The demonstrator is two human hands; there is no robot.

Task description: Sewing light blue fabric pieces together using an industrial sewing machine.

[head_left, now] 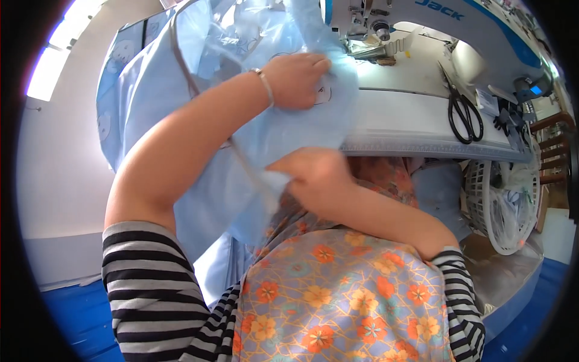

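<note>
A large light blue fabric point(151, 114) with printed patches spreads over the left of the sewing table and hangs down in front of me. My left hand point(295, 81) lies on it left of the sewing machine's needle area, fingers bent and closed on the cloth. Lower and nearer to me, my right hand point(319, 181) pinches a corner of the same fabric; motion blurs it. A thin grey-brown strip point(238, 154) runs down across the cloth, passing under my left forearm toward my right hand. How my left fingertips grip is partly hidden.
The white and blue sewing machine point(446, 24) stands at the back right. Black scissors point(463, 114) lie on the table, right of the fabric. A clear ruler strip point(422, 148) follows the table's front edge. A white plastic basket point(503, 205) sits at the right, near a wooden chair point(555, 145).
</note>
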